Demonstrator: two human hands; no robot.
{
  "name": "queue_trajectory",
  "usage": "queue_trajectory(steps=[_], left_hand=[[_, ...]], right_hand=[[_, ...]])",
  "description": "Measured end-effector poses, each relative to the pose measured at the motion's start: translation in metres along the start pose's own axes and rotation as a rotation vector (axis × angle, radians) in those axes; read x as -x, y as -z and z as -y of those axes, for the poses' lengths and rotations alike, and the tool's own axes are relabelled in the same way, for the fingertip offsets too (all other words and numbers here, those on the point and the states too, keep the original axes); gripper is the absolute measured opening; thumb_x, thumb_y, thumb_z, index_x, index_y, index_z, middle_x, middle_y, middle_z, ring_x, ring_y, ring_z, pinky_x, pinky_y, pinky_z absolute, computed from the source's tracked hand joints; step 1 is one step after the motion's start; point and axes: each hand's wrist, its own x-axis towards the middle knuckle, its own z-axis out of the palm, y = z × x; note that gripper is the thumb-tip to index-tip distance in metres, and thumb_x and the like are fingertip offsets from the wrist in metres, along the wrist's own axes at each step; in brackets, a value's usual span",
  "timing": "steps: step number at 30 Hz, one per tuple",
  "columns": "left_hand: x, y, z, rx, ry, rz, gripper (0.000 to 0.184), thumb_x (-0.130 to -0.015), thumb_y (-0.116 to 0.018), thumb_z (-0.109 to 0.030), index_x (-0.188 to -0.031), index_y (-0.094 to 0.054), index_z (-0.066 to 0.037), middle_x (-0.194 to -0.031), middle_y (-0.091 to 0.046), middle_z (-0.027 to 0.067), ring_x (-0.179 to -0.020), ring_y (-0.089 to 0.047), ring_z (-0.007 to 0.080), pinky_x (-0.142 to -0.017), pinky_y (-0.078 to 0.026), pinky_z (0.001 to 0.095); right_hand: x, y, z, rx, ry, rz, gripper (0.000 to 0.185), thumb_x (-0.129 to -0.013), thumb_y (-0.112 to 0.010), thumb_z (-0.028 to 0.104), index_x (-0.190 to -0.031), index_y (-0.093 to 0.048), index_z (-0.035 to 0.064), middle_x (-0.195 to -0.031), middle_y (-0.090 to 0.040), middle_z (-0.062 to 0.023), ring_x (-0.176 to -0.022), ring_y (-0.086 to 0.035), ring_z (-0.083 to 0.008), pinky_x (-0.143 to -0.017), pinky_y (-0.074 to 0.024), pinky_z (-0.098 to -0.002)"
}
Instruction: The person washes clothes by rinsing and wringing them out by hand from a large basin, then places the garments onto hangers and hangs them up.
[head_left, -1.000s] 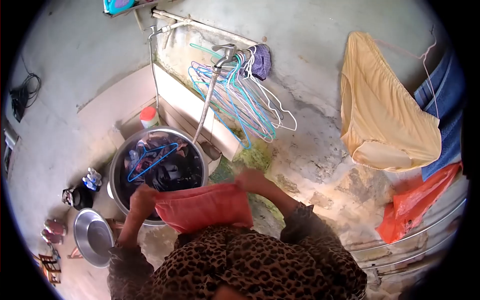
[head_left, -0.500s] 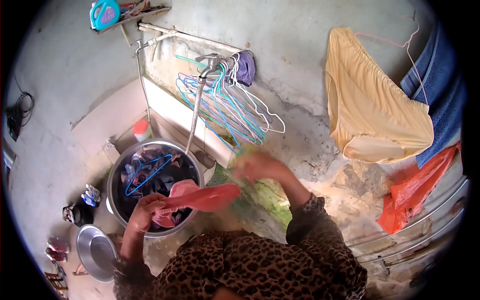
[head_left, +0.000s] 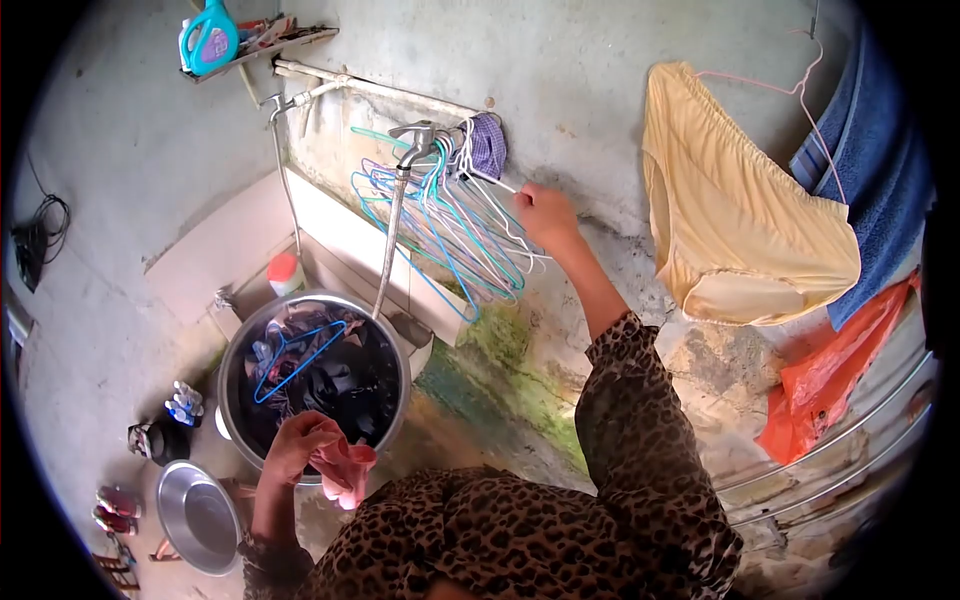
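Bunched in my left hand (head_left: 293,446) is a pink cloth garment (head_left: 345,468), held over the near rim of a large metal basin (head_left: 228,405). Dark wet clothes (head_left: 350,385) lie in that basin, with a blue hanger (head_left: 300,362) on top of them. My right hand (head_left: 546,214) is raised to the wall, its fingers closed on a white hanger (head_left: 494,181). That hanger is among a bunch of coloured hangers (head_left: 440,225) hanging near the tap (head_left: 415,145). A purple checked cloth (head_left: 487,145) hangs beside them.
Pale yellow underpants (head_left: 745,210), a blue towel (head_left: 870,200) and a red plastic bag (head_left: 825,385) hang on the right. A smaller metal bowl (head_left: 198,520) stands lower left. A red-capped container (head_left: 285,274) is behind the basin. A shelf (head_left: 270,48) holds a turquoise detergent bottle (head_left: 212,40).
My right hand has moved up from beside the basin to the hangers and taken hold of a white one. The pink garment, stretched out sideways before, now hangs bunched from my left hand.
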Motion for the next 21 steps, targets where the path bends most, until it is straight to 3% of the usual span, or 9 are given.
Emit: queue_trajectory(steps=[5,11,14,19,21], left_hand=[[0.005,-0.006,-0.001,0.058,0.005,0.052,0.012,-0.080,-0.064,-0.001,-0.091,-0.062,0.004,-0.088,-0.069,0.0117,-0.079,-0.065,0.0156,-0.072,-0.051,0.0253],[0.001,-0.009,0.003,-0.004,-0.010,0.004,0.017,-0.080,-0.064,-0.002,-0.096,-0.062,0.003,-0.088,-0.066,0.0067,-0.079,-0.061,0.0121,-0.071,-0.049,0.0233],[-0.001,-0.011,-0.001,0.004,-0.023,0.003,0.021,-0.079,-0.065,-0.004,-0.099,-0.062,0.002,-0.090,-0.064,0.0047,-0.078,-0.059,0.0105,-0.069,-0.048,0.0227],[-0.017,-0.016,-0.008,0.079,-0.056,0.003,0.022,-0.078,-0.062,-0.002,-0.100,-0.061,0.003,-0.093,-0.065,0.0073,-0.084,-0.061,0.0142,-0.077,-0.049,0.0262],[-0.023,-0.019,-0.016,0.096,-0.080,0.028,0.022,-0.079,-0.060,-0.001,-0.100,-0.061,0.003,-0.093,-0.065,0.0082,-0.084,-0.062,0.0157,-0.078,-0.050,0.0270]], right_hand=[[-0.004,0.011,0.003,-0.051,0.013,-0.043,0.017,-0.083,-0.058,0.022,-0.084,-0.065,0.0069,-0.077,-0.064,-0.0176,-0.073,-0.062,-0.0384,-0.063,-0.0472,-0.0461],[0.040,0.045,-0.011,-0.047,0.079,-0.153,0.011,-0.083,-0.058,0.015,-0.082,-0.062,0.0051,-0.076,-0.063,-0.0173,-0.069,-0.059,-0.0381,-0.060,-0.0463,-0.0405],[0.082,0.056,-0.033,-0.162,0.033,-0.163,0.009,-0.085,-0.058,0.010,-0.081,-0.060,0.0025,-0.069,-0.059,-0.0158,-0.061,-0.056,-0.0308,-0.057,-0.0443,-0.0358],[0.168,0.053,-0.062,-0.535,-0.108,-0.219,0.009,-0.092,-0.057,0.005,-0.084,-0.058,-0.0003,-0.064,-0.051,-0.0040,-0.059,-0.048,-0.0087,-0.052,-0.0384,-0.0263],[0.211,0.049,-0.068,-0.676,-0.224,-0.214,0.016,-0.097,-0.054,0.010,-0.085,-0.057,-0.0008,-0.067,-0.054,-0.0021,-0.059,-0.048,-0.0079,-0.054,-0.0396,-0.0229]])
